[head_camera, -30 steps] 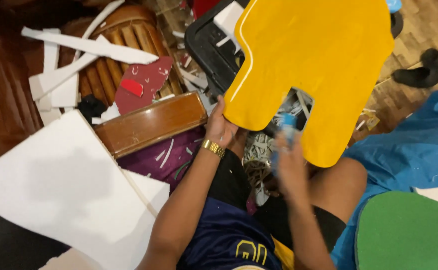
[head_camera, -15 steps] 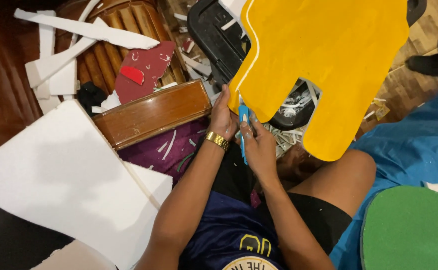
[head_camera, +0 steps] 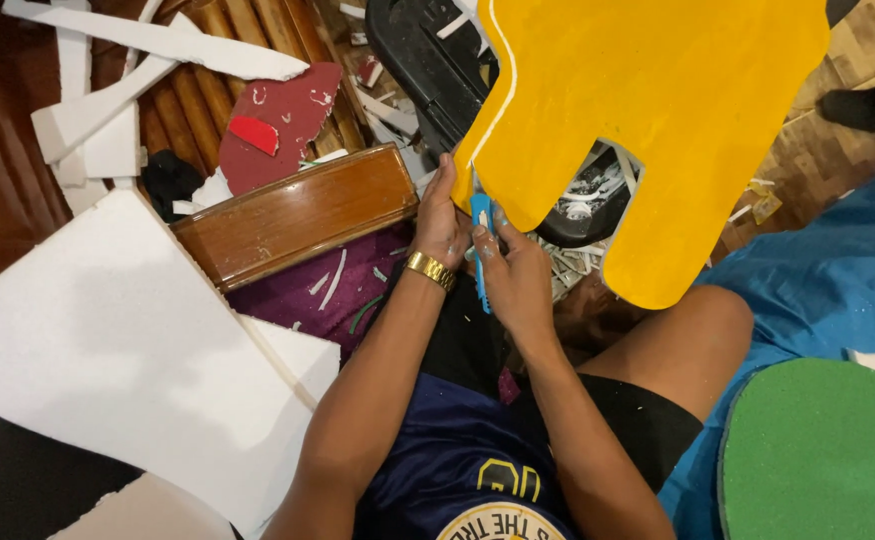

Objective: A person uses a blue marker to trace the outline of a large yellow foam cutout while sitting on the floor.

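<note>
Above your lap, your left hand (head_camera: 443, 215) grips the lower edge of the big yellow foam cutout (head_camera: 648, 120), fingers clamped on it. Your right hand (head_camera: 513, 270) has its fingers closed around a blue utility knife (head_camera: 481, 235), blade up against that edge. Just left lies a brown wooden box (head_camera: 298, 215); white foam sheets (head_camera: 118, 340) cover the floor, a green foam piece (head_camera: 823, 450) sits right.
</note>
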